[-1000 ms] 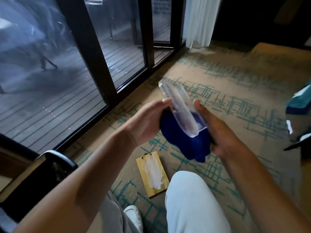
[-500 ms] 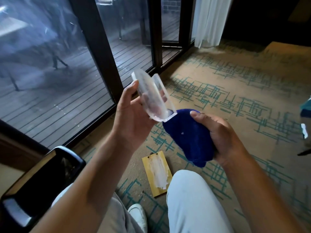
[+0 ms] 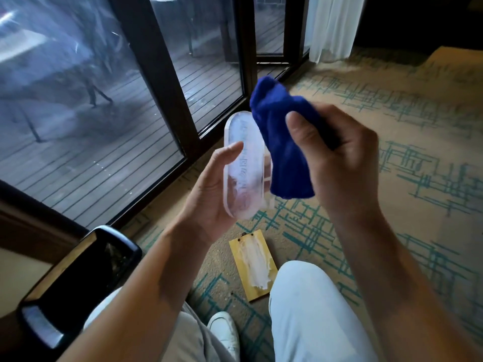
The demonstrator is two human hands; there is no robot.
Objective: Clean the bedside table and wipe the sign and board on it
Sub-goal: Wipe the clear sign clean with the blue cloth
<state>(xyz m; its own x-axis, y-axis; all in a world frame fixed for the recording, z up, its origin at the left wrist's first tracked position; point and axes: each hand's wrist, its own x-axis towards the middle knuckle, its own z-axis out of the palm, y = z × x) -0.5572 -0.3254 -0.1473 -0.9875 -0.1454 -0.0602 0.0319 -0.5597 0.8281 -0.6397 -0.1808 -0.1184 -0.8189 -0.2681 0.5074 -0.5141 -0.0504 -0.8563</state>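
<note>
Two hands: the left hand (image 3: 209,194) and the right hand (image 3: 337,158). One clear acrylic sign (image 3: 243,165). One blue cloth (image 3: 282,142). One yellow wooden board (image 3: 252,265) on the carpet. One white shoe (image 3: 224,333). One white curtain (image 3: 332,24). One dark-topped table (image 3: 78,278)

Dim room lit by daylight through the glass doors (image 3: 162,82) — edges bowed, corners dark.
</note>
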